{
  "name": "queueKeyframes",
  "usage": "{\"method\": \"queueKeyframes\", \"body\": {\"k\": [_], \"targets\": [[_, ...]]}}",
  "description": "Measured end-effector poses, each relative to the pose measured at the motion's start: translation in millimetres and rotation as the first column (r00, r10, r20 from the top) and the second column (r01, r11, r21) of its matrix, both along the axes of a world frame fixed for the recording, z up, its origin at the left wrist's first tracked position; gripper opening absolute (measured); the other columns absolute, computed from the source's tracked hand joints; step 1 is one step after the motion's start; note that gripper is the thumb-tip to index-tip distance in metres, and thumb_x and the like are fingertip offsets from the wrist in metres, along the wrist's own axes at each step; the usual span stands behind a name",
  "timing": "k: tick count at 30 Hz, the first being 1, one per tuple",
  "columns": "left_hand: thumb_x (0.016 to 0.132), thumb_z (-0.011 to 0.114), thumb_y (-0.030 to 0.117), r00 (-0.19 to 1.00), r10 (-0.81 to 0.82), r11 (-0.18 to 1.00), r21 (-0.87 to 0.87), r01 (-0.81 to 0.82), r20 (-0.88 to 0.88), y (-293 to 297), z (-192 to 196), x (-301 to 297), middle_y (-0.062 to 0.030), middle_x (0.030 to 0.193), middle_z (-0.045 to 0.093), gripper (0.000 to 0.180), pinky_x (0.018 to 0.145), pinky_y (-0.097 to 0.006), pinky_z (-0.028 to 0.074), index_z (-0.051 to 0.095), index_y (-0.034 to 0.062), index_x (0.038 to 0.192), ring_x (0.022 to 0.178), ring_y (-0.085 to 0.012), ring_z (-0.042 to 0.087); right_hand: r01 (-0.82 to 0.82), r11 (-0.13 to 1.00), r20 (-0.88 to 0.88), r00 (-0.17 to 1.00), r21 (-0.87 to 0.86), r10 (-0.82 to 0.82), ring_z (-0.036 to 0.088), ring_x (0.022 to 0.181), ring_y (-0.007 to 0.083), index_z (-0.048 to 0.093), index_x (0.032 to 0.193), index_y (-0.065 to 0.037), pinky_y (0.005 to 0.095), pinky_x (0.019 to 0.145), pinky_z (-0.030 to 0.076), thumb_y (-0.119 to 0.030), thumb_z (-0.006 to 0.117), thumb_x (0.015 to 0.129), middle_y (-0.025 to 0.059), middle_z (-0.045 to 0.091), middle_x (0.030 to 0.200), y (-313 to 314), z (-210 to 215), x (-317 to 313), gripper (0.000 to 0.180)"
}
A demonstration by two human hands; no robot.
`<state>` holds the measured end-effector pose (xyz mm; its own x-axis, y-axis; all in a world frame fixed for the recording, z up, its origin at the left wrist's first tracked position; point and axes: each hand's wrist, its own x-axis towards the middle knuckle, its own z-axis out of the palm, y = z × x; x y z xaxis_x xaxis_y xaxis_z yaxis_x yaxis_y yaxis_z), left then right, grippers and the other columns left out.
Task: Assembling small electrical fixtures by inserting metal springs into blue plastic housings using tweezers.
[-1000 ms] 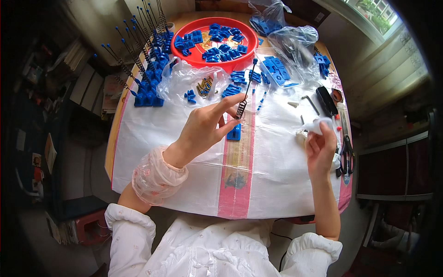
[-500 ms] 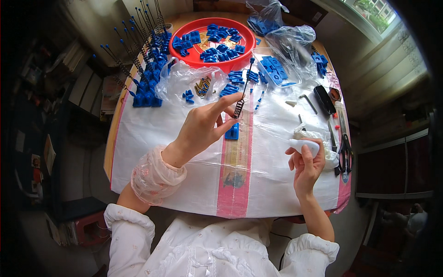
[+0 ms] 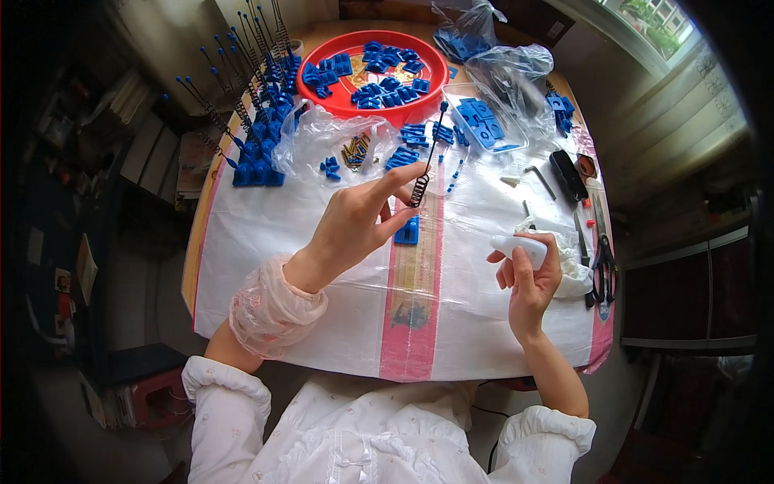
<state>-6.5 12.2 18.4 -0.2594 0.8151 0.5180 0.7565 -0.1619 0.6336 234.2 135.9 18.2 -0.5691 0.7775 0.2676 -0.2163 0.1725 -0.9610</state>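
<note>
Between the thumb and fingers of my left hand (image 3: pixel 355 218) is a black coil spring (image 3: pixel 419 190) with a straight stem rising to a blue tip. Just below those fingertips, a blue plastic part (image 3: pixel 407 231) lies on the sheet; whether the spring touches it cannot be told. My right hand (image 3: pixel 532 282) is wrapped round a small white squeeze bottle (image 3: pixel 526 251), tilted with its nozzle end pointing left. Crumpled white tissue (image 3: pixel 574 274) lies beside that hand.
A red round tray (image 3: pixel 439 81) of blue parts stands at the back. Finished-looking blue bases with upright springs (image 3: pixel 258 161) crowd the left. Plastic bag (image 3: pixel 306 145) with brass screws, clear box (image 3: pixel 520 143), black case (image 3: pixel 568 176) and scissors (image 3: pixel 603 270) lie around.
My right hand has turned the bottle and shifted it slightly left, so its nozzle end now shows. My left hand keeps its hold on the spring, nearly still.
</note>
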Motion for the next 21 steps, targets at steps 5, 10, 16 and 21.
{"method": "queueKeyframes", "body": {"k": [5, 10, 16, 21], "targets": [[0.081, 0.079, 0.006, 1.000, -0.006, 1.000, 0.008, 0.006, 0.003, 0.1, 2.4, 0.3, -0.0049, 0.090, 0.074, 0.066, 0.046, -0.021, 0.047, 0.047, 0.0160, 0.138, 0.053, -0.0091, 0.062, 0.011, 1.000, 0.001, 1.000, -0.001, -0.011, 0.060, 0.060, 0.0090, 0.053, 0.106, -0.003, 0.0216, 0.048, 0.041, -0.007, 0.055, 0.096, 0.0112, 0.065, 0.079, 0.0, 0.3, 0.5, 0.011], [0.081, 0.079, 0.005, 1.000, -0.003, 1.000, 0.012, 0.003, 0.007, 0.0, 2.6, 0.4, -0.0044, 0.089, 0.074, 0.066, 0.046, -0.021, 0.046, 0.047, 0.0160, 0.137, 0.053, -0.0085, 0.061, 0.007, 1.000, -0.002, 1.000, -0.013, -0.007, 0.058, 0.058, 0.0085, 0.053, 0.106, -0.003, 0.0215, 0.048, 0.040, -0.007, 0.056, 0.096, 0.0114, 0.065, 0.079, 2.3, 2.7, 4.0, 0.011], [0.081, 0.079, 0.005, 1.000, -0.001, 1.000, 0.009, 0.001, 0.005, 0.0, 2.5, 0.8, -0.0045, 0.089, 0.074, 0.066, 0.046, -0.021, 0.046, 0.047, 0.0163, 0.137, 0.053, -0.0082, 0.060, 0.025, 1.000, -0.013, 1.000, -0.008, -0.025, 0.055, 0.056, 0.0069, 0.052, 0.105, -0.003, 0.0210, 0.048, 0.039, -0.006, 0.056, 0.096, 0.0121, 0.066, 0.078, 0.0, 3.5, -0.3, 0.011], [0.081, 0.080, 0.005, 1.000, 0.000, 1.000, 0.007, 0.000, 0.007, 0.5, 0.6, 0.4, -0.0048, 0.090, 0.074, 0.066, 0.046, -0.021, 0.047, 0.047, 0.0164, 0.137, 0.053, -0.0084, 0.061, 0.004, 1.000, -0.010, 1.000, -0.002, -0.004, 0.053, 0.056, 0.0059, 0.052, 0.105, -0.003, 0.0206, 0.048, 0.038, -0.006, 0.055, 0.096, 0.0125, 0.066, 0.078, 1.5, -0.2, -1.4, 0.010]]}}
